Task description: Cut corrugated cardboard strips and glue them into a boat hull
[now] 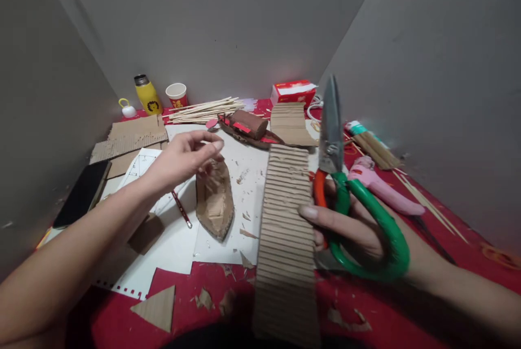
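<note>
My right hand (354, 227) grips scissors (331, 126) with green and orange handles, blades together and pointing up. Its thumb also presses on the edge of a long corrugated cardboard strip (285, 213), ridges facing me. My left hand (181, 156) hovers at the far end of a small boat-shaped cardboard hull (215, 202), fingers loosely bent and apart. Its lower fingers blur over the hull, so contact there is unclear. Behind stands a finished-looking brown model boat (248, 126) with a rounded cover and red pieces inside.
White paper (175, 246) covers part of the red tabletop (191, 332). Cardboard sheets (134, 134) and a phone (83, 191) lie left. A yellow bottle (147, 94), paper cup (176, 95), wooden sticks (207, 110) and red box (293, 91) stand behind. A pink glue gun (382, 189) lies right.
</note>
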A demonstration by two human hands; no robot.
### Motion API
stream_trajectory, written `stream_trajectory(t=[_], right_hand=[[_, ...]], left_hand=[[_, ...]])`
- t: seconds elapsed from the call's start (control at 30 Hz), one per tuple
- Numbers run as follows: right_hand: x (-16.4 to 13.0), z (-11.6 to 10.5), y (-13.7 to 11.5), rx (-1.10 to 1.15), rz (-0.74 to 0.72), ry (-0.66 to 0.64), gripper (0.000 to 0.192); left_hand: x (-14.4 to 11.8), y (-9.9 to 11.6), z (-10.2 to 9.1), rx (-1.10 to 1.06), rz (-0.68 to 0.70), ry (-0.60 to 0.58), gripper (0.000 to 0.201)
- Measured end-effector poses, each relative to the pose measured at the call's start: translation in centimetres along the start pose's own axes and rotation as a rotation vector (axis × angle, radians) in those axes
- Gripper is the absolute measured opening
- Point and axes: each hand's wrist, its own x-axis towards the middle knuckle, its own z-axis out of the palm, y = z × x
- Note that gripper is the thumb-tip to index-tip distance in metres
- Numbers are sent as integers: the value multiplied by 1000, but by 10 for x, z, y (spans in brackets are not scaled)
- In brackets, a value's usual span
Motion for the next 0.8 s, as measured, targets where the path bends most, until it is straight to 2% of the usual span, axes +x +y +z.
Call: stream_trajectory(t=[0.1, 0.17, 0.27, 0.37, 0.47, 0.6, 0.7, 0.8], right_hand=[[14, 11, -18, 135, -45, -77, 35], [25, 21, -26, 192, -70, -118, 39], [40, 30, -30, 198, -76, -143, 41], [49, 25, -22, 136, -51, -79, 40], [52, 6, -2, -37, -22, 27, 34], [47, -21, 25, -439, -103, 95, 30], [41, -34, 36, -769, -188, 151, 34], [39, -38, 41, -969, -169, 157, 33]], left_hand=[[-3, 1, 12, -136, -59, -195, 31], [-2, 0, 15, -198, -27, -236, 29], [0, -3, 7, -229, -2, -172, 26], [1, -10, -17, -232, -66, -12, 25], [-2, -19, -44, -234, -140, 101, 29], [-9, -29, -64, -266, -177, 139, 28], [-10, -32, -63, -246, -186, 121, 26], [-6, -32, -51, -229, -202, 107, 23]])
